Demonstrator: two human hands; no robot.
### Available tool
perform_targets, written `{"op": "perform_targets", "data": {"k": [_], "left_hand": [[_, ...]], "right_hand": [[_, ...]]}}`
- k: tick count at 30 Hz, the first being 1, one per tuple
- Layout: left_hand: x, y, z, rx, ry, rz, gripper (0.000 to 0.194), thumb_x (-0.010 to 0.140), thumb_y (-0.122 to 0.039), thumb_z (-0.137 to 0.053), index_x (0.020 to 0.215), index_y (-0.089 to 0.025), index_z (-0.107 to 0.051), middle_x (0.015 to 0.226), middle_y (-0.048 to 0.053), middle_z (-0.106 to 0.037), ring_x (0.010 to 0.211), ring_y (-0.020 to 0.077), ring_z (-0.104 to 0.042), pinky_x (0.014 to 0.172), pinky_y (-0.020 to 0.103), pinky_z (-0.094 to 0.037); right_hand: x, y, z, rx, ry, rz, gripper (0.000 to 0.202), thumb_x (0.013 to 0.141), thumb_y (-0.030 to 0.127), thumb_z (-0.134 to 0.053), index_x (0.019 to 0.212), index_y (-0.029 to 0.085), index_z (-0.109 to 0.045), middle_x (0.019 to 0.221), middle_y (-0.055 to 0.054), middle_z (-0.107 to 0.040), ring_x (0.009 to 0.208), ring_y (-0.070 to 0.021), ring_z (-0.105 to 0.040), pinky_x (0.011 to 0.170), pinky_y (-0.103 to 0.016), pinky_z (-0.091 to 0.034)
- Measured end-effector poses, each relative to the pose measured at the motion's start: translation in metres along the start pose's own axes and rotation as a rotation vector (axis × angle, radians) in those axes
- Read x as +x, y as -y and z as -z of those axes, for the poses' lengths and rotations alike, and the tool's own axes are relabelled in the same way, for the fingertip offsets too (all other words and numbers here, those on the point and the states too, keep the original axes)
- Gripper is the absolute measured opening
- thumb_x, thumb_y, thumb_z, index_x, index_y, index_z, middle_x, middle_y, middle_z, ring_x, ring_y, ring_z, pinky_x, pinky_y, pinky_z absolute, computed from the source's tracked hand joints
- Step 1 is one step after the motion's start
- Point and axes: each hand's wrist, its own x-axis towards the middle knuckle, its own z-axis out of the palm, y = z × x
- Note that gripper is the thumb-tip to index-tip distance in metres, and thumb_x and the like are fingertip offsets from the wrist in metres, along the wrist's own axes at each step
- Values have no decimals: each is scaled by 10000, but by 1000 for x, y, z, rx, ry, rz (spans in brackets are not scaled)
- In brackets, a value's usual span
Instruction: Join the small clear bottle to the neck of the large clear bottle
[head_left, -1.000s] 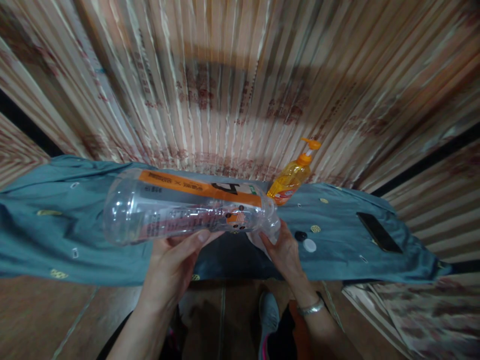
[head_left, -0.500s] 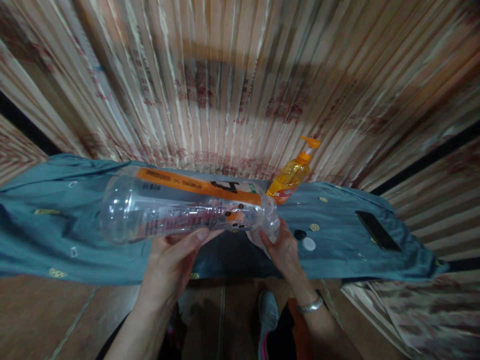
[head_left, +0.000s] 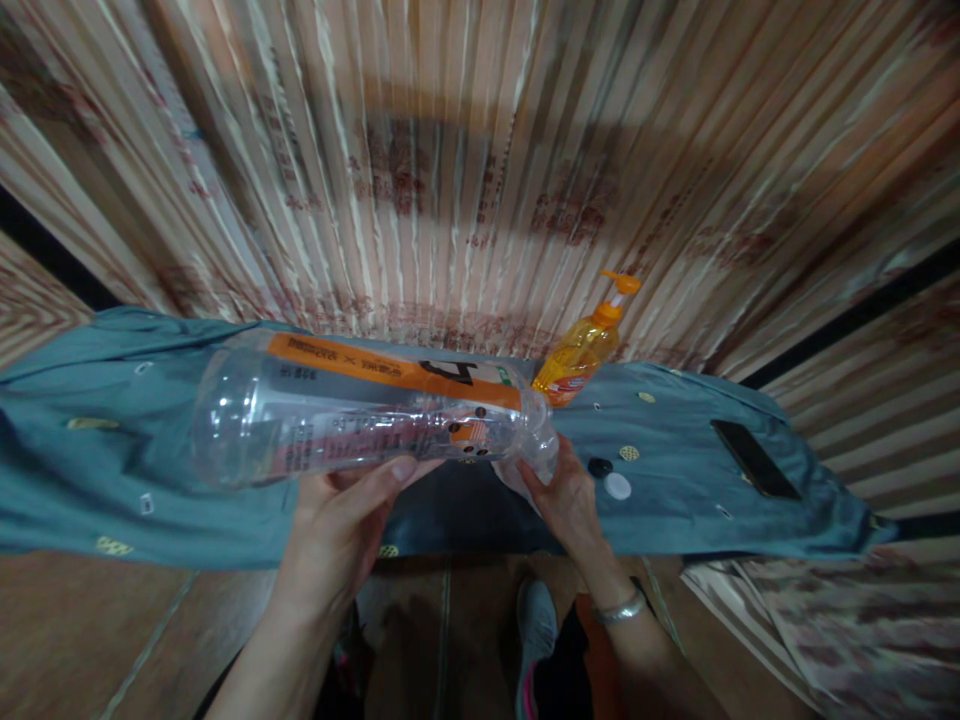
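A large clear plastic bottle point(head_left: 360, 415) with an orange and grey label lies sideways in the air above the cloth-covered table, its neck toward the right. Beneath its middle, my left hand point(head_left: 349, 520) supports it, thumb along the near side. My right hand point(head_left: 562, 495) grips the neck end, with something pale and translucent under the fingers that I cannot make out clearly. Behind the neck stands a pump bottle point(head_left: 577, 360) of yellow liquid with an orange pump. A black cap point(head_left: 600, 468) and a white cap point(head_left: 618, 487) lie just right of my right hand.
A black phone point(head_left: 755, 460) lies at the right on the teal cloth point(head_left: 675, 430). Striped, patterned curtains point(head_left: 480, 180) hang directly behind the table and at both sides. Dark poles slant at left and right.
The large bottle has shifted very slightly to the left, with both hands still on it. Nothing else has visibly moved.
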Motion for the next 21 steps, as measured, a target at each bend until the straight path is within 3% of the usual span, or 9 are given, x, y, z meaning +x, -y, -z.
{"op": "perform_targets", "data": {"k": [7,21], "left_hand": [[2,-1,0,9,29,-15,141,665,-146,-756,800,-190,-751,794,52,-766,980,256,-692,844,377,-582],[2,-1,-3,-3,20,-42,333,649,-142,-771,969,-226,-729,888,39,-766,948,260,-700,818,392,-591]], "right_hand": [[0,0,-2,-16,-7,-1,607,805,548,-497,1215,100,-522,991,-171,-689,912,-286,-656,741,-427,-532],[-1,-1,-3,-26,-6,-13,632,784,557,-508,1213,94,-520,1000,-171,-690,918,-295,-660,738,-424,-534]]}}
